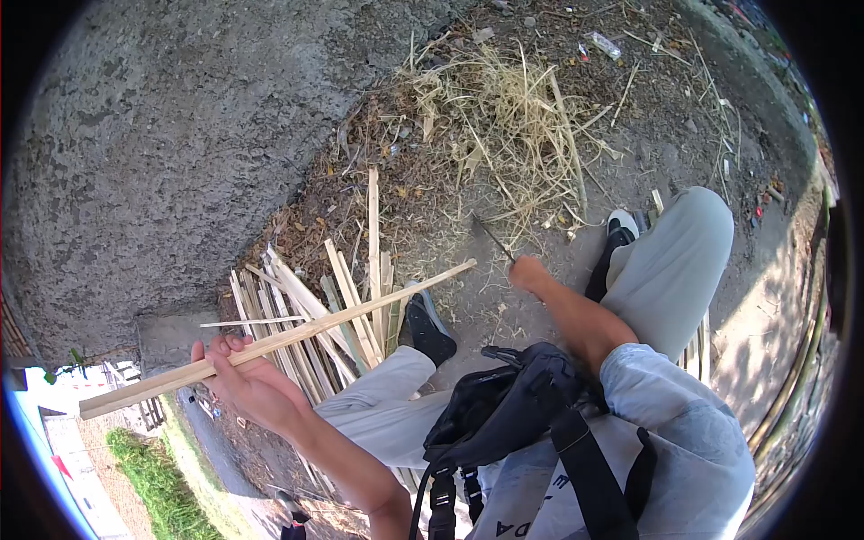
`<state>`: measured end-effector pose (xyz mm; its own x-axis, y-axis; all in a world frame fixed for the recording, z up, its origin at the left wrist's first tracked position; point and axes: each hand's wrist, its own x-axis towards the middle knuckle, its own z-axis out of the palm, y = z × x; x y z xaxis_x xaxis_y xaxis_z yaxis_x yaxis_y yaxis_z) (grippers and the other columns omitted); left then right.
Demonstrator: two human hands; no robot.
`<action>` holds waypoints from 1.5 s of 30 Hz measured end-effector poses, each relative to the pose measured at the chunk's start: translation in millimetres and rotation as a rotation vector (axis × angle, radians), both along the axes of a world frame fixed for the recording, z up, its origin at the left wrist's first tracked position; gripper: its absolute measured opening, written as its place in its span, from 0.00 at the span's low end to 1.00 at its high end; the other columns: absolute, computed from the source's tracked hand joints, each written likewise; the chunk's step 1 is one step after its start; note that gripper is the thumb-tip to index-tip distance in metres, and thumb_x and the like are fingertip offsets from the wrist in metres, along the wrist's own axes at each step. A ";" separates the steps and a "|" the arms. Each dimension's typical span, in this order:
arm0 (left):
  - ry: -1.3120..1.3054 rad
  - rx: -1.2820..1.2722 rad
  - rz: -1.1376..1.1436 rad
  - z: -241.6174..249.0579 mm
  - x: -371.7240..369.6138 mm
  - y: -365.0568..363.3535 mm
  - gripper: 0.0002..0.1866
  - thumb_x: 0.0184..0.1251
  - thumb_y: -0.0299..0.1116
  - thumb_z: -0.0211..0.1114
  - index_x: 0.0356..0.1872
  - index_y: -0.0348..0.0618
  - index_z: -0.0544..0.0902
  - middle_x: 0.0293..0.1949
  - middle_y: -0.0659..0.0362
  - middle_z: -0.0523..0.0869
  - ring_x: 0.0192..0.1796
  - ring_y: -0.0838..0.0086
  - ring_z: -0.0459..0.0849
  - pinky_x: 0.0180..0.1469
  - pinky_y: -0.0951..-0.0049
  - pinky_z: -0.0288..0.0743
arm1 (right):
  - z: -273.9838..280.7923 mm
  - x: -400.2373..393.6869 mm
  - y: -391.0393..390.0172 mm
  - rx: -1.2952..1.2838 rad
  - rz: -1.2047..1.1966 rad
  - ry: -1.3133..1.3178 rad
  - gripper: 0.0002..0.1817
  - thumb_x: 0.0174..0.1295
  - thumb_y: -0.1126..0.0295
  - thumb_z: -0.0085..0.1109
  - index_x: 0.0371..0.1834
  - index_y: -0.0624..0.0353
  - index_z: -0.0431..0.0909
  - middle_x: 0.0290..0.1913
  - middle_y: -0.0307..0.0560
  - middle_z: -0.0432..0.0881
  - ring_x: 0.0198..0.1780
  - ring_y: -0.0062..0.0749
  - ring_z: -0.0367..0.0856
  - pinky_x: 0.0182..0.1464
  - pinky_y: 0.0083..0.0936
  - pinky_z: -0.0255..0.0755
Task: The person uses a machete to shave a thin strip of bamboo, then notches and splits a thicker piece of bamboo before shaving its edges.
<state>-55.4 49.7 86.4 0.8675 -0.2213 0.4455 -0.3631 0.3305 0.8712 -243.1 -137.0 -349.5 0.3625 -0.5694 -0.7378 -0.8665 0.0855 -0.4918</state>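
My left hand (pixel 256 382) is closed around a long pale split bamboo strip (pixel 351 312) near its wider end. The strip slants up to the right across the view, and its thin tip stops near the middle, above my shoe. My right hand (pixel 528 273) grips a knife (pixel 490 238) with a dark blade that points up and left. A gap lies between the blade and the strip's tip. The knife's handle is mostly hidden inside my fist.
More split strips (pixel 297 310) lie in a bundle beside my leg, against a rough concrete wall (pixel 180 162). Ahead is a heap of thin shavings (pixel 513 126) on the dirt. A plastic bottle (pixel 606 45) lies beyond. A black bag (pixel 513 396) hangs across my front.
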 end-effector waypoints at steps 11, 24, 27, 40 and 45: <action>-0.098 0.249 -0.306 3.7 8.0 23.3 0.20 0.75 0.28 0.56 0.63 0.42 0.62 0.48 0.53 0.75 0.52 0.68 0.77 0.64 0.54 0.74 | 102.8 5.6 5.3 -0.318 0.400 -0.069 0.14 0.54 0.71 0.54 0.38 0.68 0.84 0.43 0.64 0.85 0.49 0.55 0.85 0.51 0.43 0.79; -0.099 0.010 -0.614 14.3 -0.3 4.0 0.22 0.71 0.28 0.60 0.63 0.37 0.66 0.42 0.49 0.79 0.54 0.55 0.80 0.63 0.39 0.73 | 308.7 -15.5 -23.0 -0.426 0.160 -0.514 0.22 0.53 0.54 0.72 0.29 0.63 0.77 0.28 0.58 0.84 0.32 0.46 0.86 0.39 0.39 0.78; -0.076 -0.055 -0.715 23.8 -3.1 -14.8 0.20 0.73 0.30 0.59 0.61 0.36 0.67 0.42 0.49 0.82 0.52 0.53 0.82 0.61 0.43 0.75 | 316.0 -15.1 -17.2 -0.470 0.132 -0.842 0.27 0.46 0.54 0.79 0.25 0.57 0.67 0.25 0.51 0.83 0.27 0.35 0.81 0.36 0.33 0.75; 0.082 0.085 -0.908 11.2 -34.7 -95.1 0.18 0.74 0.30 0.57 0.60 0.36 0.68 0.43 0.48 0.83 0.53 0.54 0.84 0.58 0.53 0.81 | 296.9 -14.4 -8.4 -0.165 0.104 -0.938 0.23 0.64 0.59 0.65 0.20 0.54 0.62 0.18 0.37 0.72 0.21 0.17 0.68 0.23 0.26 0.63; 0.080 0.154 -0.848 15.0 -40.7 -108.1 0.20 0.73 0.30 0.59 0.61 0.35 0.69 0.44 0.48 0.84 0.50 0.57 0.86 0.55 0.58 0.83 | 307.0 -14.8 -8.9 -0.050 0.034 -0.986 0.24 0.60 0.62 0.71 0.20 0.54 0.61 0.18 0.36 0.72 0.20 0.15 0.69 0.22 0.25 0.64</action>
<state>-96.1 -58.5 101.4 0.4096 -0.8609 0.3017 0.0171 0.3379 0.9410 -257.9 -145.9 -42.5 0.8189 -0.5694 -0.0714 -0.0680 0.0272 -0.9973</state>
